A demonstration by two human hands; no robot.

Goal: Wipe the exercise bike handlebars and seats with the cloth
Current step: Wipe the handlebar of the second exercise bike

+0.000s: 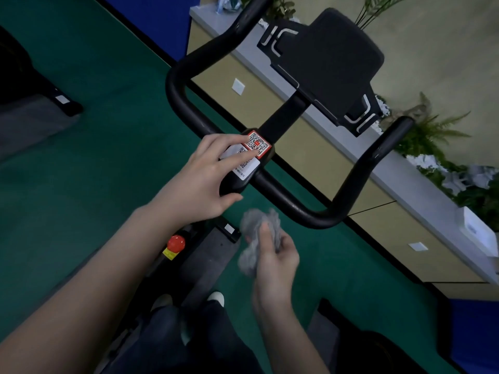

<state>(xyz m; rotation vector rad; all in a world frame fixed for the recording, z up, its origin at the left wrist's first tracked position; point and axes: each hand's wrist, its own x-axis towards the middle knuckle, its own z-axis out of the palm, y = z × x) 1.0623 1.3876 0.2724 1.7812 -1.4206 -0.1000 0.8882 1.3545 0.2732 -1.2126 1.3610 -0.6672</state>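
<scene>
The black handlebar [291, 203] of an exercise bike loops in front of me, with a dark console plate [329, 66] behind it. My left hand [208, 179] grips the handlebar's centre block [243, 168], fingers over its QR-code stickers and thumb underneath. Just below the bar, my right hand [275, 255] holds a crumpled grey cloth [253, 238], which is not touching the bar. No seat is in view.
A red knob [176, 242] sits on the bike frame below the bar. Green floor lies all around. A beige cabinet with a grey top [310, 147] and plants runs along the wall behind. Another machine's base [62, 101] stands at the left.
</scene>
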